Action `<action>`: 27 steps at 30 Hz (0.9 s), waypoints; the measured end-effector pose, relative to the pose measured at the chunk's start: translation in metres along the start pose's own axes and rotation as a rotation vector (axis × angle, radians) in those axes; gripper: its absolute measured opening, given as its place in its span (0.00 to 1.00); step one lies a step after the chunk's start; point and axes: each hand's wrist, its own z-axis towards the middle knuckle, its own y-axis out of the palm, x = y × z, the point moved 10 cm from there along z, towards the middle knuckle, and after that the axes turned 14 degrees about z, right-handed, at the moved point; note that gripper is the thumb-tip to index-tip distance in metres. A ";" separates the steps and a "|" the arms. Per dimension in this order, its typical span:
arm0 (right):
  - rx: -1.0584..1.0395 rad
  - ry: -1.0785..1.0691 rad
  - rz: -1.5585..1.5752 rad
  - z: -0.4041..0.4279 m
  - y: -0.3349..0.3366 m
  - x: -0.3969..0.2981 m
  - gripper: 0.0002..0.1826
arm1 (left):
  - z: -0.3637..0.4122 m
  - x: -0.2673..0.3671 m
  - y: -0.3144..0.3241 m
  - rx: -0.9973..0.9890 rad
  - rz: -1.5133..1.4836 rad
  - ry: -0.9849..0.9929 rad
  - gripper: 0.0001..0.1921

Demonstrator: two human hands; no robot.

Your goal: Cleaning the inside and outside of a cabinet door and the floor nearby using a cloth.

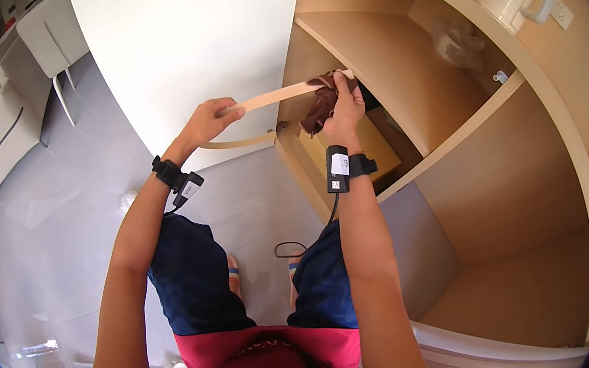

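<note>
A long tan strap (278, 97) stretches taut between my two hands, in front of the lower compartment of a wooden cabinet. My left hand (212, 122) pinches it near the white cabinet door, and its loose end hangs in a curve below. Higher up and to the right, my right hand (346, 101) grips the strap's other part together with a bunched dark brown item (321, 109) that looks like fabric or soft leather. Both wrists wear black strapped devices with cables.
The white door (192, 31) stands open on the left. A wooden shelf (377, 66) holds a clear plastic bag (458, 43); beneath it a yellow box (373, 138) lies in the lower compartment. Chairs (49, 34) stand far left, and a white appliance (510, 6) sits on top.
</note>
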 end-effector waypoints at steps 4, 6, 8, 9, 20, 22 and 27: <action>-0.182 -0.028 -0.119 -0.017 0.028 -0.009 0.08 | 0.001 -0.026 0.011 -0.063 0.063 -0.094 0.23; -0.253 -0.014 -0.158 -0.021 0.038 -0.010 0.09 | 0.000 -0.034 0.018 -0.061 -0.045 -0.157 0.22; -0.320 -0.099 -0.266 -0.023 0.047 -0.019 0.10 | 0.002 -0.030 0.024 -0.085 -0.061 -0.130 0.22; -0.324 -0.094 -0.267 -0.028 0.051 -0.021 0.10 | 0.002 -0.028 0.026 -0.109 -0.076 -0.101 0.22; -0.643 -0.342 -0.509 -0.089 0.111 -0.032 0.13 | 0.001 -0.037 0.037 -0.180 -0.021 -0.059 0.18; -0.673 -0.348 -0.532 -0.091 0.112 -0.031 0.13 | 0.000 -0.023 0.037 -0.181 -0.095 -0.027 0.17; -0.711 -0.364 -0.585 -0.095 0.115 -0.029 0.13 | -0.001 -0.006 0.033 -0.159 -0.095 0.030 0.15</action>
